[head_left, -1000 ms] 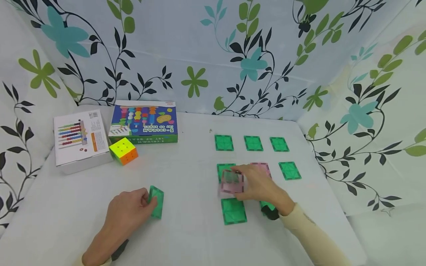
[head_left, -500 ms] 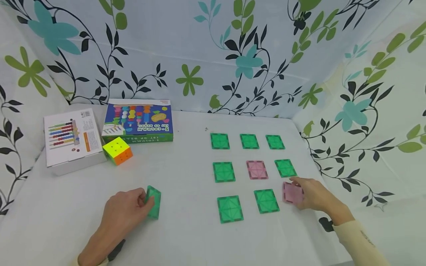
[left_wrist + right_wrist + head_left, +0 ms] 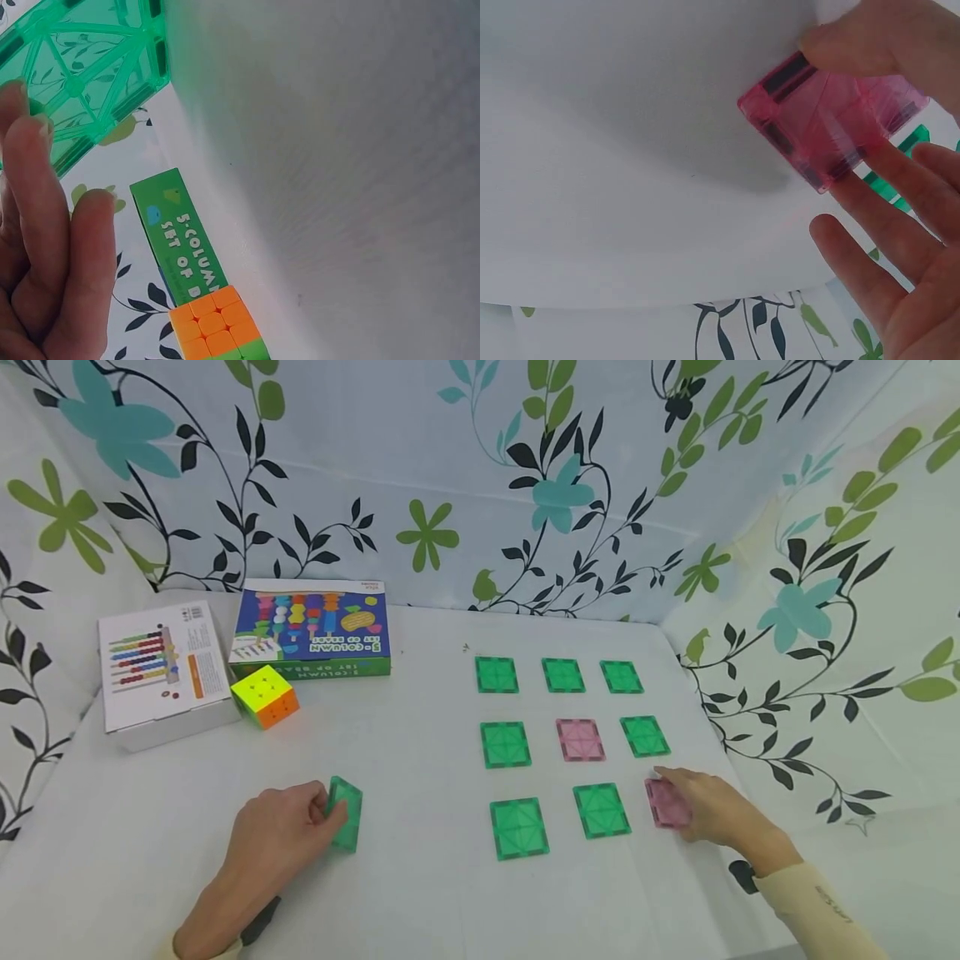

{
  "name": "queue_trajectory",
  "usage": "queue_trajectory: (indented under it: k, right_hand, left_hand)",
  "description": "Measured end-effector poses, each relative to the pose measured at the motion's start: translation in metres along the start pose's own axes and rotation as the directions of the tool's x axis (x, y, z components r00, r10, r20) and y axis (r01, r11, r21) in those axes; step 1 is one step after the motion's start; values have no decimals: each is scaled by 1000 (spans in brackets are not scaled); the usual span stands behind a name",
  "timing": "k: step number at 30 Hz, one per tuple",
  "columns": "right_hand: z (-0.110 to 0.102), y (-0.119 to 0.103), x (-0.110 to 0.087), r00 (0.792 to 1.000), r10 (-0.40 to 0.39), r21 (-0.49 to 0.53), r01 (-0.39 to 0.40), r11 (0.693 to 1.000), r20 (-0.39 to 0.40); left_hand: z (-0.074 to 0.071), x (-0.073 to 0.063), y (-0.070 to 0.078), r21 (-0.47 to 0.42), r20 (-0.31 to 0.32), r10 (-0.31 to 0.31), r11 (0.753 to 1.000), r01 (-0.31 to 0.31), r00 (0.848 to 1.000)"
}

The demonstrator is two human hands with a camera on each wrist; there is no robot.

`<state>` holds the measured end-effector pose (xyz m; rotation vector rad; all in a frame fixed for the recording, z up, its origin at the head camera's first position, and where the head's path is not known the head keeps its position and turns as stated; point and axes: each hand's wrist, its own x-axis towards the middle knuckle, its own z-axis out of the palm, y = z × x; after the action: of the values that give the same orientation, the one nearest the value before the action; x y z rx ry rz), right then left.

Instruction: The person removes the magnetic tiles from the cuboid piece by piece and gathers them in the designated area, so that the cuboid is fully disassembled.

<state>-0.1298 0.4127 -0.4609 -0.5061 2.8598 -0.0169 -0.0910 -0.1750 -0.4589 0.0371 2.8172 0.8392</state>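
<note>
My left hand (image 3: 273, 831) pinches a green translucent square magnetic tile (image 3: 347, 817), held up on edge left of the tile rows. In the left wrist view that green tile (image 3: 82, 71) fills the top left corner. At the right end of the front row, my right hand (image 3: 720, 810) grips a pink magnetic tile (image 3: 667, 803) by its edges, thumb on one side and fingers on the other. The right wrist view has this pink tile (image 3: 817, 124) close over the white cloth. Another pink tile (image 3: 580, 740) lies mid-grid, with several green tiles (image 3: 602, 810) around it.
At the back left stand a white box (image 3: 165, 668) and a blue and green bead-set box (image 3: 311, 631). A yellow and orange puzzle cube (image 3: 266, 697) sits in front of them. Floral cloth (image 3: 450, 468) hangs behind the white-covered table (image 3: 420, 877).
My right hand has carried the pink tile from over the left of the grid to the front row's right end, where it is now lower. The left hand keeps its green tile in place.
</note>
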Motion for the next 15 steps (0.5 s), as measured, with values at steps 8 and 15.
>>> queue_trajectory:
  k: [8, 15]
  right_hand:
    - [2, -1, -2, 1000, 0, -28, -1, 1000, -19]
    - [2, -2, -5, 999, 36, -21, -36, 999, 1]
  left_hand:
    - [-1, -1, -1, 4, -12, 0, 1000, 0, 1000]
    - [2, 0, -4, -9, -6, 0, 1000, 0, 1000]
